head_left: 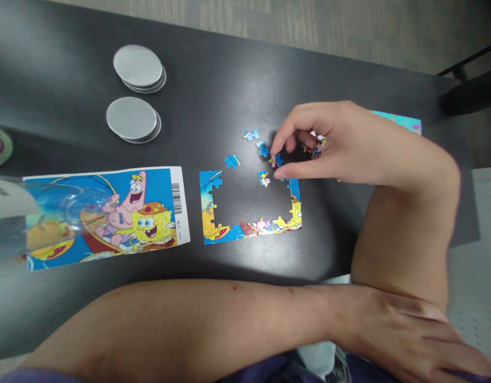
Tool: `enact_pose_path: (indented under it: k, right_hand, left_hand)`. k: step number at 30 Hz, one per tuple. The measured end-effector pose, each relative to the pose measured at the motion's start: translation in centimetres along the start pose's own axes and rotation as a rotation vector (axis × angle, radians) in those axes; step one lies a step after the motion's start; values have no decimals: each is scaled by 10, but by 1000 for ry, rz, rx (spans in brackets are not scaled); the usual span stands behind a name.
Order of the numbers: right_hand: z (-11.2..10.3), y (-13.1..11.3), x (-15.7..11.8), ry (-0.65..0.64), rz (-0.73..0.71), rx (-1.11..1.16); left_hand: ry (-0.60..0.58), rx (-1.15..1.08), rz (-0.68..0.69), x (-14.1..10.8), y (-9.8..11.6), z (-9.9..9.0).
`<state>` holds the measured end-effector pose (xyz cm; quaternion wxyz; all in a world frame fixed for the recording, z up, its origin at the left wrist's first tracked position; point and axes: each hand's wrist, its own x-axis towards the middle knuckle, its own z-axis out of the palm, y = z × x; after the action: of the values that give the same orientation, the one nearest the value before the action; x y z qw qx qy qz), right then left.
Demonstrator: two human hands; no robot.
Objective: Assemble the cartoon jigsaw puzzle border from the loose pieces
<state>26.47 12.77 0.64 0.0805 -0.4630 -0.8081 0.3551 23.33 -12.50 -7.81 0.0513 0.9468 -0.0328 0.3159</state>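
Observation:
A partly joined jigsaw border [245, 230] lies on the dark table [213, 101], with its middle bare. Above its upper right part, my right hand [309, 141] hovers, thumb and index finger apart around a small blue and pink piece [276, 160]. Just left of the fingertips are a blue piece [263, 149] and a blue and yellow piece [264, 178]. More loose pieces [231, 161] lie farther left, and others show partly behind the hand. My left hand [424, 335] rests at the lower right, its forearm across the table's near edge; its fingertips are hidden.
The printed reference picture [153, 175] lies left of the border, partly covered by a clear plastic object [49, 213]. Two stacks of silver discs [137, 66] stand behind it. A turquoise sheet [400, 121] shows behind my right wrist. A chair part [472, 93] is at the far right.

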Motion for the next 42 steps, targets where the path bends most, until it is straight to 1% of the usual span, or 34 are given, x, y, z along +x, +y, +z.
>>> enact_pose_path:
  k: [3,7,10,12,14,16,17,18,20,21,22,23,25,27,28,30,31,33,34,36,38,40,42]
  right_hand:
    - [7,-5,5,-78,-101,-83]
    - [19,-10,12,-115,-129,-141]
    - [22,-13,13,-106,-140,-137]
    - [18,-12,11,-67,-139,-138]
    - [10,-9,6,-22,-105,-172]
    - [2,-4,0,13,-64,-237]
    - [-1,-2,-2,20,-50,-270]
    - [-3,-1,-3,18,-38,-296]
    - [-3,0,-4,2,-30,-316]
    - [-2,0,-3,-9,-30,-312]
    - [-1,-1,-2,-17,-34,-303]
    - [1,-2,-1,-17,-39,-289]
    - [3,-3,1,-22,-39,-256]
    - [4,-4,2,-37,-12,-197]
    - [4,-5,2,-43,7,-157]
    - [5,-7,1,-40,44,-74]
    - [5,-8,1,-31,54,-34]
    - [6,-12,0,-36,63,37]
    - [7,-13,1,-50,63,68]
    - [9,-16,2,-87,49,115]
    - [11,-16,3,-111,38,119]
    - [12,-16,5,-114,38,98]
    - [12,-15,6,-120,58,74]
  left_hand:
    - [-24,41,-12,-1,-2,-6]
    - [-19,3,10,-4,-9,-16]
    - [-16,21,-9,-10,-17,-25]
    - [-5,53,-22,-14,-21,-30]
    - [-11,76,-18,-14,-19,-31]
    - [-52,90,-24,-7,-10,-25]
    - [-95,98,-41,0,-2,-20]
    - [-158,116,-87,9,6,-12]
    - [-389,217,-252,30,23,5]
    - [-482,263,-313,42,31,13]
    - [-531,291,-343,52,37,21]
    - [-554,309,-357,61,42,28]
    - [-550,318,-365,71,47,36]
    - [-521,307,-379,70,45,36]
    - [-490,291,-380,65,42,33]
    - [-365,233,-329,48,30,21]
    - [-267,191,-266,37,22,13]
    - [-58,111,-83,15,3,-6]
    - [5,93,-5,6,-6,-16]
    - [-9,111,-7,-7,-23,-35]
    - [-39,133,-17,-13,-34,-49]
    - [-80,132,7,-14,-40,-59]
    - [-140,114,39,-12,-43,-64]
